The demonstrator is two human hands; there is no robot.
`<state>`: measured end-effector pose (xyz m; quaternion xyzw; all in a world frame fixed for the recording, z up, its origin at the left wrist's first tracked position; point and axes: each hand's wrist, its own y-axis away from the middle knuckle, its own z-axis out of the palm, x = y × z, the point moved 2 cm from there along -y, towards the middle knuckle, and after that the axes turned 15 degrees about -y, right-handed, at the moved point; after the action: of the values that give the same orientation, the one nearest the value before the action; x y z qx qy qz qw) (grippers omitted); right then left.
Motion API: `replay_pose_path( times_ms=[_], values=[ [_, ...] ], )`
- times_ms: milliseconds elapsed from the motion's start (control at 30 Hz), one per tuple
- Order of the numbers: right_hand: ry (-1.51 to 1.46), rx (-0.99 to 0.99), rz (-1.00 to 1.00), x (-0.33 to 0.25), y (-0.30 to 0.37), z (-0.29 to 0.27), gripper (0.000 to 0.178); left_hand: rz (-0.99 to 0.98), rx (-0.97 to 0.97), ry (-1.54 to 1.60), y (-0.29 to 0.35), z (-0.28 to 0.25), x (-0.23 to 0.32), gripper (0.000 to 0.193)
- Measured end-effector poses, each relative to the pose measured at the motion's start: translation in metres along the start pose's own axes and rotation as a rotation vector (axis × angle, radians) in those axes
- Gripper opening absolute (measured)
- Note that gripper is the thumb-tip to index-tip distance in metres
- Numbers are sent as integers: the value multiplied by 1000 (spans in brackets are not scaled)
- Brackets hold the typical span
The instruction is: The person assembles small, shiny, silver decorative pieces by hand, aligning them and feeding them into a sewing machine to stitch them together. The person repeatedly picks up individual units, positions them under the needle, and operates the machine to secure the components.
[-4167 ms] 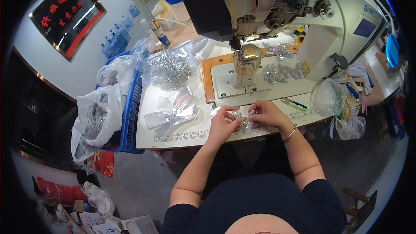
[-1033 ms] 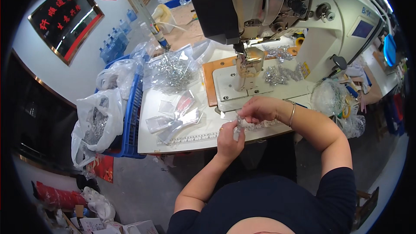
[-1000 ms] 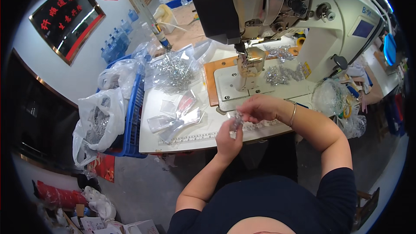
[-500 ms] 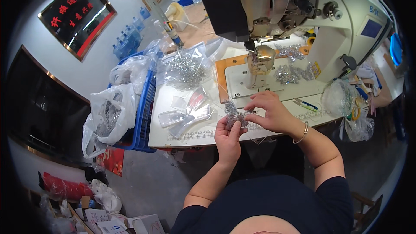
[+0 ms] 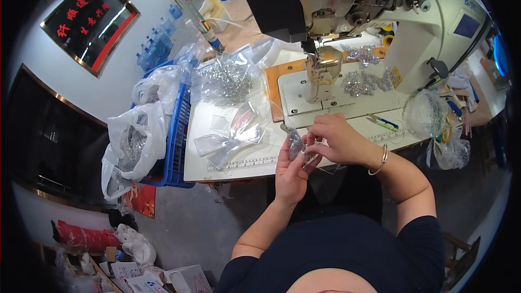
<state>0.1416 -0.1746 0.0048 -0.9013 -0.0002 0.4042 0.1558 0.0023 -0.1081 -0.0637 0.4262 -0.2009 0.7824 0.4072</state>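
My left hand [image 5: 293, 178] is closed around a silver, sparkling ornament-like piece [image 5: 294, 144] near the table's front edge. Bent over it from the right, my right hand [image 5: 335, 140] pinches at the piece's right side; its fingertips partly cover it. The exact kind of piece cannot be made out. Just beyond both hands stands a white industrial sewing machine [image 5: 434, 27], its presser area [image 5: 321, 76] above the metal bed plate. Similar silver pieces [image 5: 358, 84] lie on the bed to the right of the needle. A pair of thread snips [image 5: 383, 122] rests right of my right hand.
A clear bag of silver pieces [image 5: 228, 78] and clear plastic sheets [image 5: 230, 138] lie on the white table [image 5: 196, 169]. Left of it, a blue crate [image 5: 176, 154] holds white plastic bags [image 5: 133, 138]. A clear bag [image 5: 426, 114] sits at the right, and a printed ruler [image 5: 249, 163] runs along the front edge.
The silver piece has been turned in my hands and now looks narrower and more upright. My left hand has rotated and moved slightly right; the whole view has shifted a little.
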Motion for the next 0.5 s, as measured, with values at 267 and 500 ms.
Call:
replay_pose_path(
  times_ms=[267, 500],
  values=[
    [-94, -71, 94, 9, -4, 1, 9, -51, -30, 101, -1, -7, -5, 42],
    [-28, -76, 130, 11, -1, 2, 11, -53, -36, 94, -3, -9, -10, 40]
  ],
)
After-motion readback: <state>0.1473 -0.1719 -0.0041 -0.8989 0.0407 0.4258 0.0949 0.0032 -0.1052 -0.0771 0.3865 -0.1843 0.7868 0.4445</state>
